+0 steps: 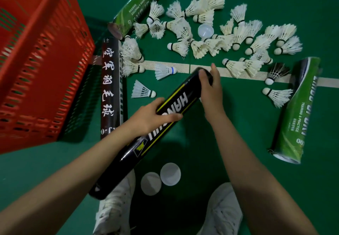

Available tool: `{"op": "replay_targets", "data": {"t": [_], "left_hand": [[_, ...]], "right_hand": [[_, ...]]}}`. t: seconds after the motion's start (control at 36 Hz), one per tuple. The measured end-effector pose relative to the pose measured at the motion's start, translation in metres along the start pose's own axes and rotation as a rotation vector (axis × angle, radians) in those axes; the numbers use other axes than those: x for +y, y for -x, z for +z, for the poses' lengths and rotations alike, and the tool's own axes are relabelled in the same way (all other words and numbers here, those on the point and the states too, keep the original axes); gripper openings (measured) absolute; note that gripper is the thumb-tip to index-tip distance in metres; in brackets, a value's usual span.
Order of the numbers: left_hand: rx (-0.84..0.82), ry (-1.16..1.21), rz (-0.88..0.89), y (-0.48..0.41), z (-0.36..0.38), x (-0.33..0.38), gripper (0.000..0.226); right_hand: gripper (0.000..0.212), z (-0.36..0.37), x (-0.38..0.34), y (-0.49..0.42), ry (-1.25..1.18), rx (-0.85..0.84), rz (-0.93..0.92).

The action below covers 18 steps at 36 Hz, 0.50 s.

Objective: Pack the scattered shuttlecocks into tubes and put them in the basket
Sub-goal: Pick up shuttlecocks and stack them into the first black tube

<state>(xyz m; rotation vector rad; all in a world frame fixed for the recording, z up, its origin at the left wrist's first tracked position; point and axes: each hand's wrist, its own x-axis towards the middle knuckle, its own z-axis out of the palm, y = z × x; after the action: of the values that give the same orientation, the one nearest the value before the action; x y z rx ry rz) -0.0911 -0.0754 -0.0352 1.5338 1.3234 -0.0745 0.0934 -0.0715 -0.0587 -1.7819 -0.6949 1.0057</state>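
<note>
White shoes [117, 209] below; left hand [149, 116] grips the black tube [183, 99] midway, right hand [211, 91] curls round its far end, likely loading; next, fetch another shuttlecock [164, 71]

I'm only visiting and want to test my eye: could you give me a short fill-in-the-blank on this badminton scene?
1. The left hand and the right hand both hold one ___ tube with yellow stripes.
2. The basket standing at the left is ___.
3. ___ white caps lie on the floor beside the shoes.
Missing words: black; red; two.
</note>
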Motion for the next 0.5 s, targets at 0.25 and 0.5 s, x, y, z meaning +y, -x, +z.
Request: {"op": "replay_targets", "data": {"t": [0.25,0.5], "left_hand": [[0.064,-0.115,0.083,-0.037,-0.006,0.025,0.091],[0.222,0.004,0.11,-0.032,-0.009,-0.008,0.051]], "right_hand": [[0.066,0.032,0.021,0.019,-0.307,-0.205,0.263],[0.1,0.06,0.029,0.013,0.04,-0.149,0.235]]}}
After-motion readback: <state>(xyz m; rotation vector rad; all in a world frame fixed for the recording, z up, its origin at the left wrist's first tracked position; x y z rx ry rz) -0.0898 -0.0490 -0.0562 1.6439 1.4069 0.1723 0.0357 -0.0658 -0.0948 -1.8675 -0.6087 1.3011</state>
